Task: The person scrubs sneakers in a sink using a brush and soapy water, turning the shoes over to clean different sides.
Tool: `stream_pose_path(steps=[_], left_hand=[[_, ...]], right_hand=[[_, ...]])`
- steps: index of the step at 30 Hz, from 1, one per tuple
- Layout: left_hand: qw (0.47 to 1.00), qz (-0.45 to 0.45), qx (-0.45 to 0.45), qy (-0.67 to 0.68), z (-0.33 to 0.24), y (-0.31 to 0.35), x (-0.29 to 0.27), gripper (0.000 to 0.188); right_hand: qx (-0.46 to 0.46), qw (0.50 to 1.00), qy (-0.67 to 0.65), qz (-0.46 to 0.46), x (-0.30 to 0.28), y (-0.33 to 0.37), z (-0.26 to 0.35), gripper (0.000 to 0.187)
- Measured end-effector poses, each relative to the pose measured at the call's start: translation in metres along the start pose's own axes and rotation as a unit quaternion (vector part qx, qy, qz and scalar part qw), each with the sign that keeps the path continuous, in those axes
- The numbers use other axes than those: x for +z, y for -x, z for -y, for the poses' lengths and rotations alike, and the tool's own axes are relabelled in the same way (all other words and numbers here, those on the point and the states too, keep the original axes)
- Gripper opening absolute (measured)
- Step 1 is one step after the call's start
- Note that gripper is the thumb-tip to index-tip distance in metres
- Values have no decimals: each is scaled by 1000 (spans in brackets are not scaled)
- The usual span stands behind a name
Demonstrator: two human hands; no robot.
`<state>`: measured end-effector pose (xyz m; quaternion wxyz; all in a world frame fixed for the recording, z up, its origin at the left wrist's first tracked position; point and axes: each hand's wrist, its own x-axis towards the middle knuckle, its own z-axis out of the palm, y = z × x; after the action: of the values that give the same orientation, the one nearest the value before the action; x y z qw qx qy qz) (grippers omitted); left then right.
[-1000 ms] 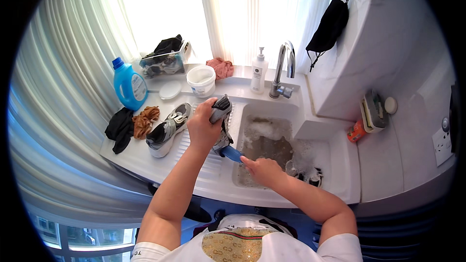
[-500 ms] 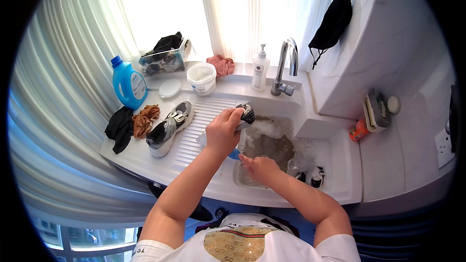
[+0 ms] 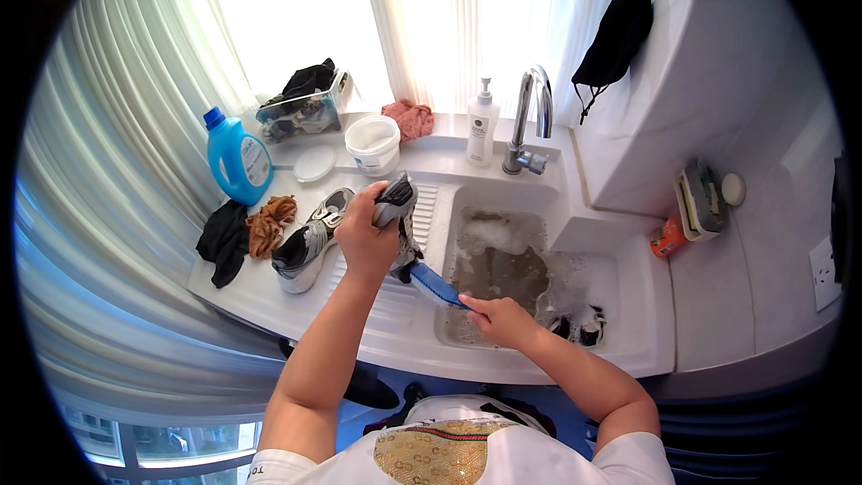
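My left hand (image 3: 365,238) grips a grey-and-black sneaker (image 3: 403,208) above the ribbed drainboard (image 3: 377,298), at the left edge of the sink. In my right hand (image 3: 505,321) is the handle end of a blue scrub brush (image 3: 435,285). Its head meets the lower end of the sneaker; the bristles are mostly hidden. Another grey-and-white sneaker (image 3: 303,251) lies on the drainboard, left of my left hand. Murky, foamy water (image 3: 505,277) stands in the sink basin (image 3: 628,283). Black-and-white items (image 3: 588,328), too unclear to name, sit partly in it at the near right.
A blue detergent bottle (image 3: 239,162), black cloth (image 3: 224,242) and brown cloth (image 3: 269,226) are at left. Behind stand a bin of clothes (image 3: 310,112), white tub (image 3: 373,145), lid (image 3: 314,163), pink cloth (image 3: 409,119), pump bottle (image 3: 481,126) and faucet (image 3: 519,135). A caddy (image 3: 700,205) hangs right.
My left hand has shifted left and turned the sneaker, so more of it shows. The blue brush has come into fuller view, with my right hand slightly farther right.
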<state>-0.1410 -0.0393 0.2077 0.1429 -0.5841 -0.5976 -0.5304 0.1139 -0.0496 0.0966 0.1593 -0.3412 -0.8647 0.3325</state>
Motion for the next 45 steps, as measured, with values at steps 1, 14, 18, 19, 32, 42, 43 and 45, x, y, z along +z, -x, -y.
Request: stream_pose_path(steps=[1,14,18,19,32,42,43,45], left_hand=[[1000,-9,-11,6,2,0,-3,48],[983,-87,-128,94,28,-3,-25,35],[983,-101,-123,96,40,7,-31,35],[982,-94,-128,102,37,7,-30,35],[998,-19,-34,56,1,2,-19,40],[998,29,-19,50,-1,-9,-10,40],[998,32,-19,48,-2,-12,-10,39],[998,23,-18,63,-1,-13,-9,40]], right_hand=[[24,1000,-6,-18,-4,-2,6,39],[35,995,93,31,-49,-25,63,39],[69,983,124,112,-90,-1,78,37],[58,982,142,108,-87,-3,78,37],[-39,908,413,61,-54,0,73,54],[-188,863,463,-76,-66,-5,35,50],[-190,855,474,-92,-55,-12,33,50],[-175,867,455,-100,-52,-9,26,50]])
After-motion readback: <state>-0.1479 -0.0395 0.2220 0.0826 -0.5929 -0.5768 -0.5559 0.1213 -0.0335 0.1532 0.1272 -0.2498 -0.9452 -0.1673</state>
